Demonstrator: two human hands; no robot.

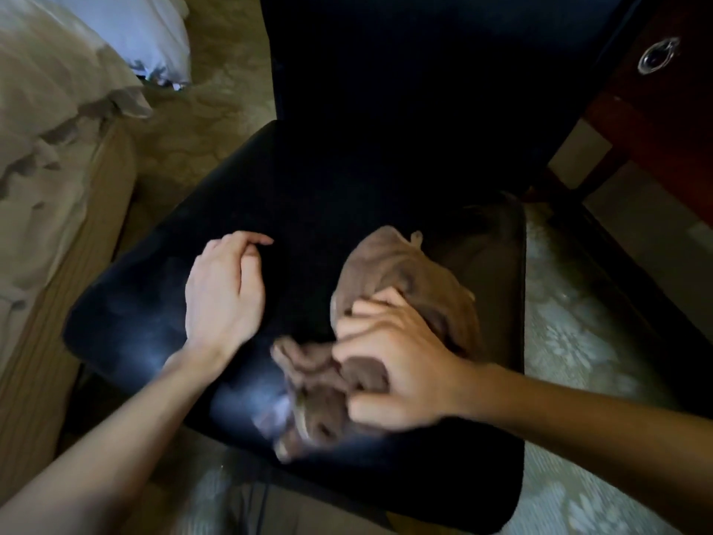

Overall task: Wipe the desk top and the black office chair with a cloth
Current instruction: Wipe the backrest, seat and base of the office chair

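Note:
The black office chair (328,195) fills the middle of the view, its seat below me and its backrest rising at the top. A crumpled brown cloth (405,272) lies on the right half of the seat. My right hand (397,361) grips the cloth with curled fingers and presses it onto the seat; the hand and the cloth's near end are blurred. My left hand (222,287) rests flat on the left half of the seat, fingers relaxed, holding nothing.
A bed with rumpled beige bedding (46,148) stands close on the left. A dark red wooden desk with a ring-pull drawer (658,57) is at the top right. Patterned carpet (571,322) surrounds the chair.

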